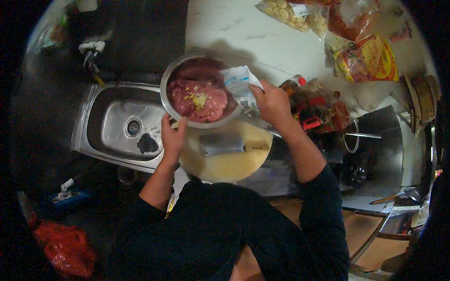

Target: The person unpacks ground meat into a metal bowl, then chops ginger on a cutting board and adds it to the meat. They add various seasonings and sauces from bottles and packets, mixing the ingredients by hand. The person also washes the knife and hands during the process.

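A steel bowl (165, 82) holds ground meat (214, 102) with a small heap of chopped yellowish bits (199, 100) on top. My left hand (173, 135) grips the bowl's near left rim. In my right hand (272, 102) is a white plastic packet with blue marks (240, 84), tilted over the bowl's right side. Whether anything is coming out of the packet cannot be seen. Just below the bowl, a cleaver (223, 144) lies flat on a round cutting board (228, 168), its handle to the right.
To the left is a steel sink (116, 112) with a dark scrubber (147, 143) near its drain. Several bottles (313, 102) crowd the counter on the right. Farther back lie a bag of pale round pieces (291, 15) and a yellow-red package (376, 59). A red plastic bag (65, 246) sits at lower left.
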Demonstrator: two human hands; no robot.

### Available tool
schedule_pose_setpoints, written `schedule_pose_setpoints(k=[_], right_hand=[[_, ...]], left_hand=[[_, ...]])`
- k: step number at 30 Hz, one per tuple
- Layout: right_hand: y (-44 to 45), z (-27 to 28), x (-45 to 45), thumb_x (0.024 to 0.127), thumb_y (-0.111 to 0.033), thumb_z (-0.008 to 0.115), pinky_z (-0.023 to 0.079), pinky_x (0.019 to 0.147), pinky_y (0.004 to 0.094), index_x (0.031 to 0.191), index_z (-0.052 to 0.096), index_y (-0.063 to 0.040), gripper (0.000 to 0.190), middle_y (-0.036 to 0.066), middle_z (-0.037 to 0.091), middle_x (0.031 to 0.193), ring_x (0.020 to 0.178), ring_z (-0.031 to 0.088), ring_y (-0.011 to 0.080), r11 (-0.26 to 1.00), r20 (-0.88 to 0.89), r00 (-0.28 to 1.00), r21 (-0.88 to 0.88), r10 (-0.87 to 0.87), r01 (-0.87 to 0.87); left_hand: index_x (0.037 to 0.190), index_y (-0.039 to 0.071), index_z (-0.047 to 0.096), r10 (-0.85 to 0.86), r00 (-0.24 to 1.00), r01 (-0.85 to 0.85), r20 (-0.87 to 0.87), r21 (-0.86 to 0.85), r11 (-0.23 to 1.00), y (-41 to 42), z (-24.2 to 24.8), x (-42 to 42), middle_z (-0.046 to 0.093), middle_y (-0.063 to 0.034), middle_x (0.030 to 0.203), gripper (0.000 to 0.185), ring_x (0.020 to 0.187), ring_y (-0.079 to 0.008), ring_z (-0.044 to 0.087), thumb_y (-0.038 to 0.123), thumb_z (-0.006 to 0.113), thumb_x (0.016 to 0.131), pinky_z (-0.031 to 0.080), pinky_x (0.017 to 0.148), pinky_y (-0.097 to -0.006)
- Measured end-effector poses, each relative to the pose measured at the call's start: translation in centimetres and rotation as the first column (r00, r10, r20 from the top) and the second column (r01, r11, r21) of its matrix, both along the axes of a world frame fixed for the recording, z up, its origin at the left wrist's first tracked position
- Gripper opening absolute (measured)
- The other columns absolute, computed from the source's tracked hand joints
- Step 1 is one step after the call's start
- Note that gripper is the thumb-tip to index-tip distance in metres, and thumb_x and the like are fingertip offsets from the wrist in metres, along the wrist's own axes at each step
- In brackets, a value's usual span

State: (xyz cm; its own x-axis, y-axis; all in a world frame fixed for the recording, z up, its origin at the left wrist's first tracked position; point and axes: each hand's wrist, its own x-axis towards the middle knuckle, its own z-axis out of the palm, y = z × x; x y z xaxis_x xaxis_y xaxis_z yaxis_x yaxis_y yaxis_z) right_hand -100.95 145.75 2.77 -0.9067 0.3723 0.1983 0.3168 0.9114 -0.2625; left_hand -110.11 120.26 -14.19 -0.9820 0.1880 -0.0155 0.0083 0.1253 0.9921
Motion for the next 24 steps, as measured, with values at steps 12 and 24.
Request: schedule_pose_setpoints(k=[12,24], right_hand=[[-0.1,0.4,-2.9,0.095,-0.043,0.051,0.048,0.072,0.0555,0.095,0.064,-0.006,0.039,0.025,0.065,0.084,0.082,0.062,0.0462,0.998,0.183,0.983,0.063,-0.016,0.005],[-2.0,1.7,-5.4,0.094,-0.043,0.052,0.051,0.078,0.0526,0.1,0.065,-0.005,0.041,0.023,0.068,0.09,0.086,0.065,0.0433,0.997,0.264,0.965,0.082,-0.009,-0.013]], left_hand=[[0.132,-0.002,0.045,-0.003,1.0,0.003,-0.003,0.027,1.0,-0.1,-0.2,0.3,0.053,-0.0167,0.124,0.061,0.111,-0.0261,0.056,0.024,0.074,0.085,0.048,0.091,-0.0371],[0.13,0.0,0.047,-0.034,0.998,0.033,-0.06,-0.017,0.999,-0.3,-0.4,-0.1,0.059,-0.0143,0.121,0.053,0.111,-0.0224,0.056,0.021,0.071,0.089,0.048,0.091,-0.0352]])
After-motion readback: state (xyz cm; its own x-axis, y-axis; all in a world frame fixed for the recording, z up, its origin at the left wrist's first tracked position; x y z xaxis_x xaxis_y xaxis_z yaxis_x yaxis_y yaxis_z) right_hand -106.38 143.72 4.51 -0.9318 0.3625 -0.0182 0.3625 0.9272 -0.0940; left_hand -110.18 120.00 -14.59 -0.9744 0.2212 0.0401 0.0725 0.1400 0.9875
